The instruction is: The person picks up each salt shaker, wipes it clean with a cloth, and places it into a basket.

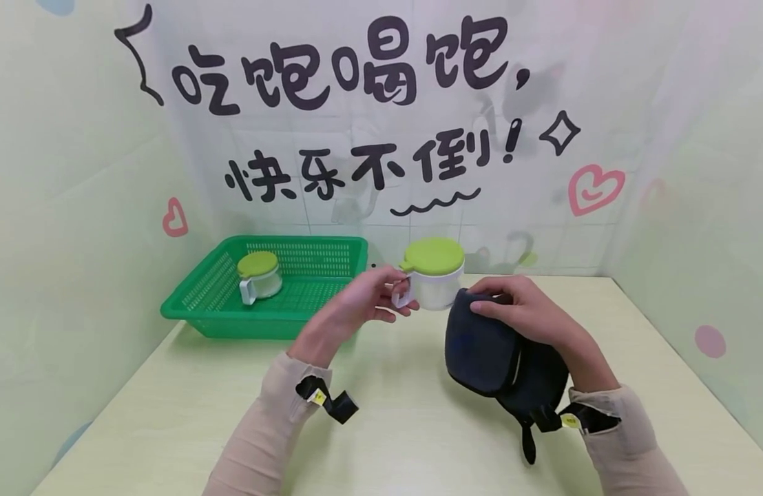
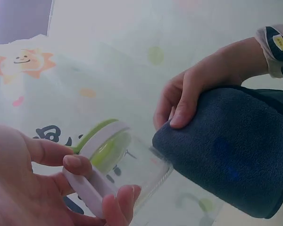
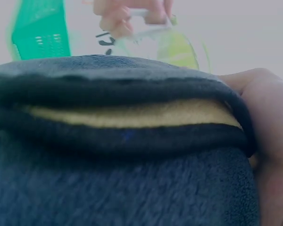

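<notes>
A clear seasoning jar (image 1: 437,289) with a green lid and white handle is held up above the table by my left hand (image 1: 381,296). In the left wrist view, the thumb and fingers of that hand grip the jar's handle (image 2: 87,190). My right hand (image 1: 524,306) pinches the upper part of a folded dark blue plush cloth (image 2: 226,150) with black trim. The cloth is at the jar's lower right side; in the left wrist view its edge covers part of the jar's base. A beige layer shows between its folds in the right wrist view. A small black loop hangs below it.
A green plastic basket (image 1: 233,320) stands at the back left of the pale table (image 1: 394,413). Inside it sits a second seasoning jar (image 1: 260,275) with a green lid and white handle. A printed curtain (image 1: 357,138) hangs behind and along both sides.
</notes>
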A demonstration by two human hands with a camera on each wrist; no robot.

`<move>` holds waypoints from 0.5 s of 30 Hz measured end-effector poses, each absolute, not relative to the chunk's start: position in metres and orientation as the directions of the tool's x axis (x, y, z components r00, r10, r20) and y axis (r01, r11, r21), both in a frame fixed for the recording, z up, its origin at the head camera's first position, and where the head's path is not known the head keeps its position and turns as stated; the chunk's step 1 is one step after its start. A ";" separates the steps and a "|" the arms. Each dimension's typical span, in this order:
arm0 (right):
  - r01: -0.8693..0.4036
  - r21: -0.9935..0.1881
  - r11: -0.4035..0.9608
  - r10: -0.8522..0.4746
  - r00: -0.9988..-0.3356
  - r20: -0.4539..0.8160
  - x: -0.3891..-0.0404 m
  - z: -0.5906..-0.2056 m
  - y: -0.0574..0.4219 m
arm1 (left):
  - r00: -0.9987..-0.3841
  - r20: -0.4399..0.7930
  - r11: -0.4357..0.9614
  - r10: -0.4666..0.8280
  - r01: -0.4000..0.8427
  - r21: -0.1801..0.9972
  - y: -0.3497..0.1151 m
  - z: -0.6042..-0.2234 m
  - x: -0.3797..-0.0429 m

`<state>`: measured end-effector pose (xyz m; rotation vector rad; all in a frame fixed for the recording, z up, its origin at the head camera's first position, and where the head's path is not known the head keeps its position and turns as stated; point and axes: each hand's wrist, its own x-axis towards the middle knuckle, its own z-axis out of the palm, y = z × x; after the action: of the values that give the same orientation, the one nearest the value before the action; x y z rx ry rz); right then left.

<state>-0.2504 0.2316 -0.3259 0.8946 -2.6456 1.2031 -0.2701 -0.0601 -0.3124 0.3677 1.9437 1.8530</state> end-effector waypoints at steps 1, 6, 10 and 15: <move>-0.549 -0.655 0.519 -0.465 -0.824 0.323 -0.251 -0.327 0.228 | -0.882 -0.124 0.084 0.454 -0.096 0.992 -0.059 -0.313 -0.269; -0.537 -0.664 0.520 -0.433 -0.836 0.337 -0.250 -0.332 0.216 | -0.910 -0.136 0.100 0.392 -0.105 0.989 -0.051 -0.315 -0.266; -0.529 -0.652 0.544 -0.378 -0.848 0.372 -0.252 -0.333 0.214 | -0.918 -0.139 0.113 0.372 -0.103 0.988 -0.048 -0.315 -0.265; -0.496 -0.650 0.576 -0.285 -0.867 0.409 -0.255 -0.334 0.219 | -0.915 -0.129 0.149 0.383 -0.077 0.986 -0.050 -0.310 -0.260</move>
<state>-0.2555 0.2195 -0.3336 0.6462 -2.5495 1.1710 -0.2602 -0.0500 -0.3103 0.2938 2.0827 1.8214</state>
